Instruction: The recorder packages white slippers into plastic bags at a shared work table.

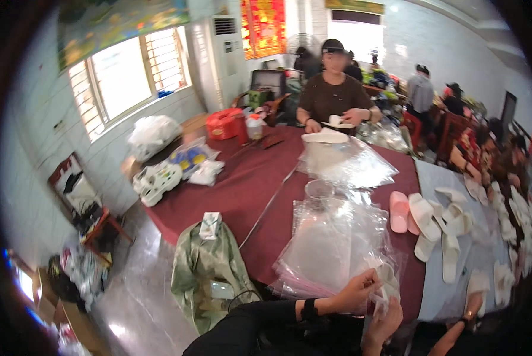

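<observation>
**Two hands, one slipper, one clear bag**

Two hands meet at the lower centre of the frame. The left hand (356,292) grips a white slipper (387,277) together with the mouth of a clear bag (382,296). The right hand (384,323), just below, pinches the bag's lower edge. To do this well, hold the mouth wide and keep the film taut so the slipper goes in cleanly.

A stack of bags (331,243) lies just above the hands on a maroon table (242,184). More slippers (438,228) sit at right. Across the table, at upper centre, another person (334,98) handles slippers too. A window (123,74) lights the tiled room at upper left.
</observation>
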A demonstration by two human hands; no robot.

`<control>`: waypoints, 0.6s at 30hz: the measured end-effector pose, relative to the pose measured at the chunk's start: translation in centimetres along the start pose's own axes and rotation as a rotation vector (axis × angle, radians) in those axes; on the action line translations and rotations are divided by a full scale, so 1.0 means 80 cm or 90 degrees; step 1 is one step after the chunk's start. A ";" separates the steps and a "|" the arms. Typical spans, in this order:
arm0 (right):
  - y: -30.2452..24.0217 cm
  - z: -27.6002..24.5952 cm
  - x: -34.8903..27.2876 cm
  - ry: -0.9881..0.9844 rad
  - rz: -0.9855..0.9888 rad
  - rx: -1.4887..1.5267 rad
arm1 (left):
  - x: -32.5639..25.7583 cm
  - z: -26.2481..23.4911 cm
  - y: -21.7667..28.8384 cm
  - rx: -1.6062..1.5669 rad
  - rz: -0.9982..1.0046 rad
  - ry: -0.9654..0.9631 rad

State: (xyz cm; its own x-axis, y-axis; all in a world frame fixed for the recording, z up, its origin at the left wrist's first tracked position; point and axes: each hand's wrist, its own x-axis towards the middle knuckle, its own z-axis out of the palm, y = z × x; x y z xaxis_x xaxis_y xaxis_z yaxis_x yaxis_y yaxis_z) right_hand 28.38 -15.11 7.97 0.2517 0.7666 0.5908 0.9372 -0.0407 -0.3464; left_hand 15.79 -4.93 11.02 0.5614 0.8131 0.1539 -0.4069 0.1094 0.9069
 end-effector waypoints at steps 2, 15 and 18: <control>-0.007 -0.019 0.009 -0.034 0.104 0.056 | -0.005 0.000 0.007 -0.021 0.032 -0.019; 0.124 0.040 0.048 0.209 0.121 0.227 | -0.086 -0.139 0.075 0.395 0.030 0.149; 0.121 0.034 0.047 0.243 0.059 0.274 | -0.126 -0.182 0.092 0.567 0.041 0.366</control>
State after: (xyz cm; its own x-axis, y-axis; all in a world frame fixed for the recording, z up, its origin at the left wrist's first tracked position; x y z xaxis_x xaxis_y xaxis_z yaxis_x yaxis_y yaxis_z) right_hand 37.74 -10.85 4.86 0.4723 0.4841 0.7366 0.7447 0.2279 -0.6273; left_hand -3.38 -4.01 10.39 0.0378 0.9760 0.2147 0.3809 -0.2127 0.8998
